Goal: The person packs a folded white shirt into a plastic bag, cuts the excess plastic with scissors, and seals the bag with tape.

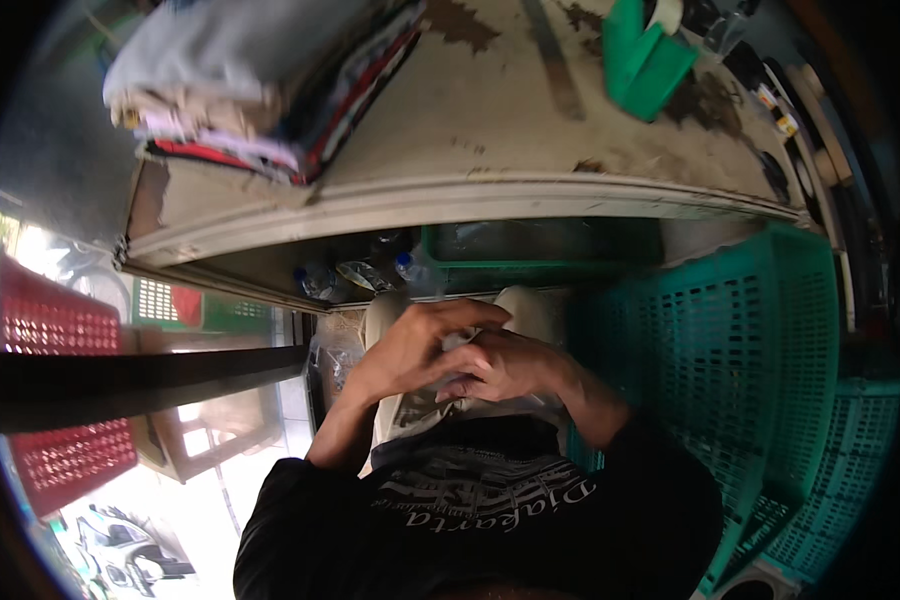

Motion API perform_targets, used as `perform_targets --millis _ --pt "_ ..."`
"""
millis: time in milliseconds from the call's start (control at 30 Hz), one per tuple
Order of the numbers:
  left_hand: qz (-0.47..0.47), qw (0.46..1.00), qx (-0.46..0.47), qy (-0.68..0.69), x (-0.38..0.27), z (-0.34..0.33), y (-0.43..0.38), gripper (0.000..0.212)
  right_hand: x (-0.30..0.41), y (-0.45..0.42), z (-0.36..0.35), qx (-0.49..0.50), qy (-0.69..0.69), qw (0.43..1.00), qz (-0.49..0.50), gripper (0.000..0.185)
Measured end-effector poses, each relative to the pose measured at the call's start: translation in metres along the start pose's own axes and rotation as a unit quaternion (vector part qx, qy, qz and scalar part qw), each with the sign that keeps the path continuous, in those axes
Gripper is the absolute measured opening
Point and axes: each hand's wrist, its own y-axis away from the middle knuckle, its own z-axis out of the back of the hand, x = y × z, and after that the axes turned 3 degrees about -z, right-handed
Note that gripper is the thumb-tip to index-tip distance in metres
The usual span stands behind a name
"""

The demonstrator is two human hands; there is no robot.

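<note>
My left hand (427, 341) and my right hand (499, 367) meet in front of my body, above my lap, with fingers bent and overlapping. Whether anything lies between the fingers is hidden; something thin and pale, perhaps clear plastic, shows faintly near them. Below are my light trousers (397, 416). Ahead stands a worn table (450, 142) with peeling patches. On its left part lies a stack of folded clothes (217, 82), grey on top, with beige, lilac and red layers beneath. A green tape dispenser (645, 67) stands at the table's right back.
A shelf under the table holds plastic bottles (319, 281) and a green tray (532, 264). Large green plastic baskets (720, 345) stand close on my right. Red baskets (60, 315) and a dark bar (142, 382) are at the left; a motorcycle (124, 551) is beyond.
</note>
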Motion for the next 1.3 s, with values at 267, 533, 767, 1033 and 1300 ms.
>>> perform_targets --millis 267,533,767,1033,1300 --pt "0.191 0.972 0.133 0.014 -0.133 0.076 -0.002 0.028 0.122 0.04 0.096 -0.062 -0.075 0.98 -0.175 0.017" --pt "0.08 0.985 -0.018 -0.153 -0.325 0.205 -0.056 0.015 0.297 0.089 0.236 -0.277 -0.082 0.928 -0.236 0.017" --pt "0.021 0.988 -0.154 -0.002 -0.453 0.24 -0.151 0.014 0.413 0.11 0.27 -0.346 -0.155 0.889 -0.258 0.013" --pt "-0.043 0.913 -0.382 -0.135 -0.443 0.291 -0.164 0.016 0.408 0.195 0.25 -0.364 -0.138 0.844 -0.369 0.012" --pt "0.071 0.866 -0.406 -0.283 -0.401 0.303 -0.157 0.031 0.418 0.217 0.298 -0.569 -0.182 0.768 -0.232 0.011"
